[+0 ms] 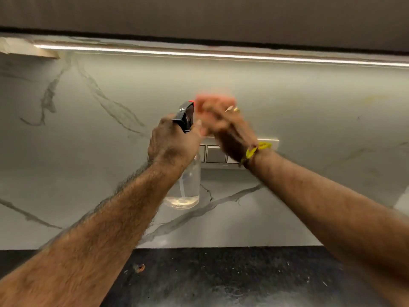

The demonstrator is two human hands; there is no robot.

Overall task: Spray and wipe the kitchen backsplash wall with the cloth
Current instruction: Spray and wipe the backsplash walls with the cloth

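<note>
The spray bottle [184, 191] hangs at the centre of the view, held up in front of the backsplash wall [309, 111]. The left hand [171, 142] grips its neck, fingers curled round just under the black trigger head [185, 116]. The bottle is clear, rigid plastic with only a shallow pool of liquid at the bottom, so it should be light and easy to swing, though likely slick if wet; the neck, where the hand sits now, is the sound place to hold, leaving a finger free for the trigger.

The right hand [221, 120], at one o'clock from the left, is blurred at the nozzle; perhaps it twists the red tip, but whether its fingers pinch anything I cannot tell. A socket plate [221, 155] sits just behind both hands, so spray should be aimed away from it. No cloth is in view. The dark desk [221, 280] lies at six o'clock.
</note>
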